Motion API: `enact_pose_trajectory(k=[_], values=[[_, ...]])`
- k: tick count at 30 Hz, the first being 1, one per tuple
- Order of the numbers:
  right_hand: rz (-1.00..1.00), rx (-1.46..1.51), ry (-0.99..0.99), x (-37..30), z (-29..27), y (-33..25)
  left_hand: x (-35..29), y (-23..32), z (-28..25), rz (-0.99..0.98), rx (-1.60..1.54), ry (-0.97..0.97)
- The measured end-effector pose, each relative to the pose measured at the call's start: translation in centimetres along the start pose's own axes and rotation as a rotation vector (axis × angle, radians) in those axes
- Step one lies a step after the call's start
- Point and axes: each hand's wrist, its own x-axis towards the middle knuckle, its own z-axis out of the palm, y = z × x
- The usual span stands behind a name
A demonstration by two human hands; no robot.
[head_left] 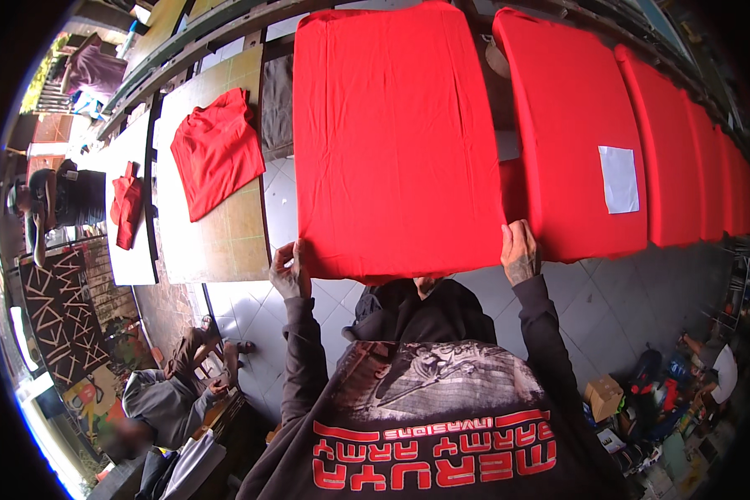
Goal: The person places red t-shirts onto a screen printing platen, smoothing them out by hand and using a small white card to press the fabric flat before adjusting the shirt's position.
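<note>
A red T-shirt (396,142) is pulled over a long flat board in front of me, with faint creases down its surface. My left hand (290,268) pinches the near left corner of its hem, fingers bent against the cloth. At the near right corner, my right hand (521,252) has its fingers closed on the side edge of the same shirt. Between the two hands the hem hangs slightly over the board's near end. The fingertips under the cloth are partly hidden.
More red-covered boards stand in a row at right; a white paper sheet (618,179) lies on the nearest. At left, a crumpled red shirt (217,154) and a smaller red bundle (126,204) lie on bare boards. A seated person (171,404) is lower left; a cardboard box (604,397) is lower right.
</note>
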Motion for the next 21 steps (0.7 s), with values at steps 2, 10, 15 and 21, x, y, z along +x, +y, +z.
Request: enact_pose_trajectory(k=[2,10,15,21], values=[[0.032,0.055,0.073,1.0,-0.7,-0.4,0.6,0.9,0.0,0.045,0.068,0.066],[0.126,0.155,0.147,2.0,1.0,0.4,2.8,0.6,0.8,-0.067,0.084,-0.028],[0.284,0.23,-0.012,4.3,0.3,0.7,4.7,0.5,2.2,-0.104,-0.076,-0.09],[0.32,0.284,0.041,23.0,1.8,1.5,19.9,8.6,7.7,0.033,-0.181,-0.255]])
